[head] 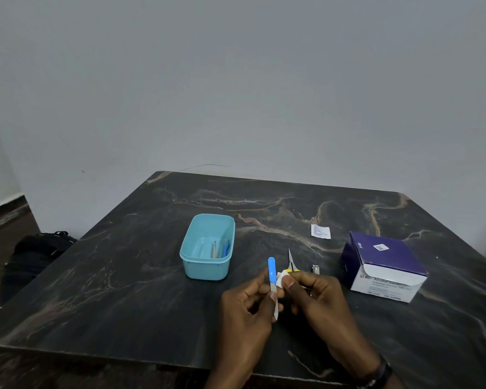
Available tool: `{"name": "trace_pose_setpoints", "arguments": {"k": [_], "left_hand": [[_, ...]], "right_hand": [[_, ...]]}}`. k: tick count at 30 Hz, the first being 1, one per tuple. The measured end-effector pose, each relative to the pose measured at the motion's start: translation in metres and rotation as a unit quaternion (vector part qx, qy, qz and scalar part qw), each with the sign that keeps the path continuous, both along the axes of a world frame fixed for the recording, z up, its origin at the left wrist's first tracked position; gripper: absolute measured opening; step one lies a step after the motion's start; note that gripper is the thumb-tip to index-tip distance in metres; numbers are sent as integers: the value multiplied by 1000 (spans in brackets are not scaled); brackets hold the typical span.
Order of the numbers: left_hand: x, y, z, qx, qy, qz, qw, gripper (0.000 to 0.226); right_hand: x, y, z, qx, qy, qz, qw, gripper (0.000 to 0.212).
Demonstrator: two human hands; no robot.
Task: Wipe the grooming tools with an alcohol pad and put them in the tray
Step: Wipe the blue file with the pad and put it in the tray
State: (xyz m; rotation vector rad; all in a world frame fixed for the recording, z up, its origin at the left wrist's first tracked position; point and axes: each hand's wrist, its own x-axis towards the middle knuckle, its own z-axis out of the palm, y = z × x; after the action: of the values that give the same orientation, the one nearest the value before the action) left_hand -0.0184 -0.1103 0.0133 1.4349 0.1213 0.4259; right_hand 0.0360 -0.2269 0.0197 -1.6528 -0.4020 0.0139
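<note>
We see the left hand (247, 307) gripping a nail file (272, 282) near its middle, fingers curled round the metal part, blue handle end pointing up and away, bare tip pointing down toward the person. The right hand (317, 301) pinches a folded white alcohol pad (281, 278) between thumb and fingers, pad pressed against the file just below the blue handle. Both hands hover above the near middle of the dark marbled worktop (124, 276).

The teal tray (207, 246) stands left of the hands, well apart from them; inside it we spot a pair of tweezers (214, 249) and a blue-handled tool (226, 247) lying side by side along the right wall. We can't tell what kind of tool the blue one is.

Just behind the hands lie small scissors (290, 261) with yellow handles, blades pointing away, handles partly hidden by the right hand. A nail clipper (316, 269) lies just right of the scissors. Farther back sits a torn white pad wrapper (320, 231). At the right stands a purple and white box of alcohol swabs (385, 266), flap open.

A dark band (382, 373) shows on the right wrist. A black bag (37, 248) lies on the floor left of the worktop.
</note>
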Motion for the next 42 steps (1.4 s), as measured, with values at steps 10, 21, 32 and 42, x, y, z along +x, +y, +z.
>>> {"name": "trace_pose_setpoints", "arguments": {"k": [10, 21, 32, 42], "left_hand": [[2, 2, -9, 41, 14, -22, 999, 50], [4, 2, -10, 46, 20, -22, 999, 52], [5, 2, -10, 33, 11, -31, 999, 50], [4, 2, -6, 36, 14, -48, 998, 49]], "right_hand": [[3, -1, -2, 8, 4, 8, 1000, 26], [-1, -3, 0, 2, 42, 39, 998, 17], [0, -5, 2, 38, 61, 22, 997, 19], [0, -4, 2, 64, 72, -13, 995, 23]]}}
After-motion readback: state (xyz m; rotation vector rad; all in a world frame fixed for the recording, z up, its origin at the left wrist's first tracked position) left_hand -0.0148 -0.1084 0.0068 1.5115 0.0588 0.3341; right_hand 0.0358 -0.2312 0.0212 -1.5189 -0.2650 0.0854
